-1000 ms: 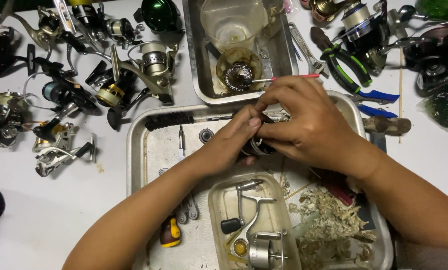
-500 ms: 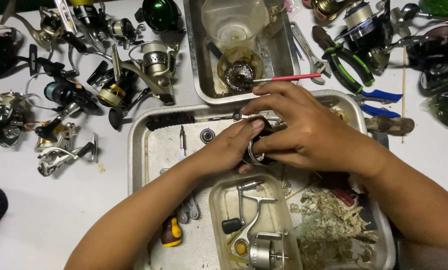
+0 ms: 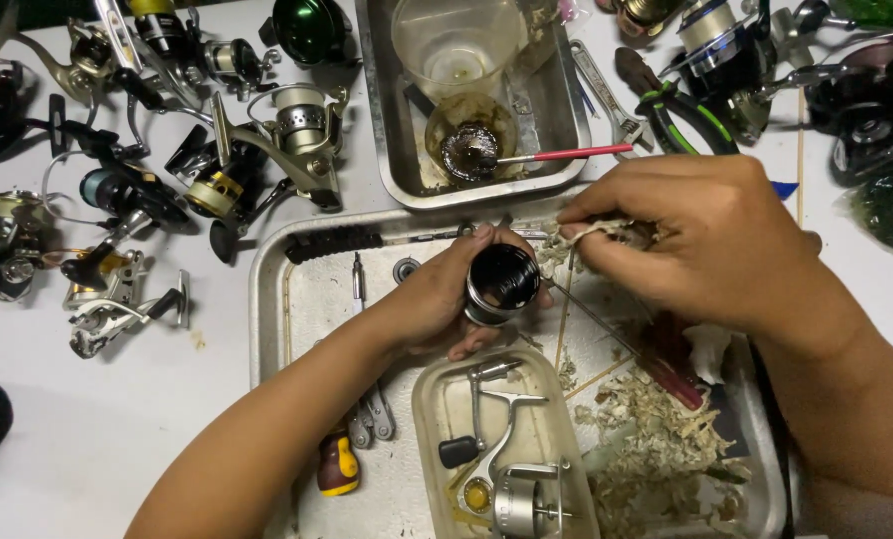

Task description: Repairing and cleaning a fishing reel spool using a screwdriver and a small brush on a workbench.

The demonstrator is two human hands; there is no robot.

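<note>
My left hand (image 3: 437,299) grips a black and silver reel spool (image 3: 501,283), its open end turned up toward me, above a metal tray (image 3: 267,289). My right hand (image 3: 691,240) sits just right of the spool and pinches a wad of pale fibrous material (image 3: 591,235) between thumb and fingers, apart from the spool's rim. Below the hands a clear plastic tub (image 3: 432,419) holds a silver reel body with a handle (image 3: 506,459). A heap of the same pale shreds (image 3: 656,439) lies in the tray at the right.
A second metal tray (image 3: 387,130) at the top holds a clear cup (image 3: 456,40) and a red-handled brush (image 3: 556,155). Several fishing reels (image 3: 217,180) crowd the white table at left and top right. Green-handled pliers (image 3: 681,110), a yellow-black screwdriver (image 3: 338,464) and a black-handled tool (image 3: 337,243) lie nearby.
My right hand has lifted off the spool and moved right, taking the wad of fibres with it. The spool's dark open end now shows in my left hand.
</note>
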